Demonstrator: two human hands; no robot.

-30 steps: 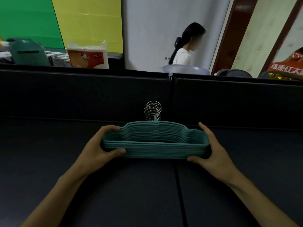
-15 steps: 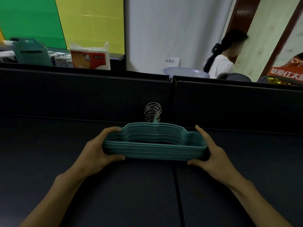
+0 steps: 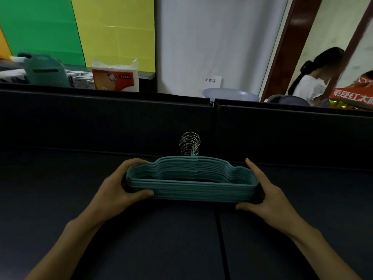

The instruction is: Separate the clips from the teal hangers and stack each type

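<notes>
Item: stack of teal hangers, many thin ones nested tightly one on another into a single neat block.
Colour and surface: matte teal, flocked look; edges run in close parallel lines.
Shape: flat bottom bars toward the camera, shoulders curving with a notch on each side, rising to a central neck.
Hooks: silver metal hooks bunched together at the far middle, standing up and aligned.
Pose: stack lies flat, long side across the view.
Place: on the dark table, over its centre seam.
Clips: none visible on the hangers.
</notes>
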